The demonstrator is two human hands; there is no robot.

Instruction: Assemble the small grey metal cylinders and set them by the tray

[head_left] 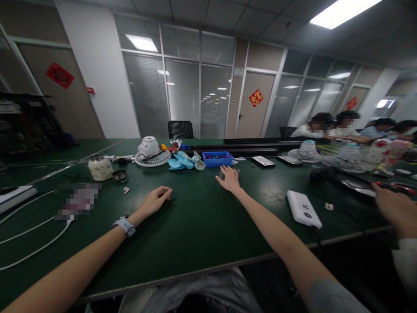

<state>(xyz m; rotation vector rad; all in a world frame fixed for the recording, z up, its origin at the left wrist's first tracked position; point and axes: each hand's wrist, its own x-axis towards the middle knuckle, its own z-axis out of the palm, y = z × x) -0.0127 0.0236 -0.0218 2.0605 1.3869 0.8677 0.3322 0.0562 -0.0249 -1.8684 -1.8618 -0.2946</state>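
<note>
My right hand (230,178) reaches forward over the green table (195,234), fingers apart, just in front of a blue basket (217,159) that holds small parts. A small ring-like item (236,170) lies at its fingertips. My left hand (157,200) rests on the tabletop with its fingers curled together; whatever they hold, if anything, is hidden. Light blue fan blades (182,161) lie left of the basket, beside a white fan head and round grille (150,152).
At the left are a patterned jar (100,168), a dark metal cup (120,175) and white cables. A white power bank (303,209) lies at the right, near another person's hand (395,204). Black bars (257,146) lie along the back; several people sit at the far right.
</note>
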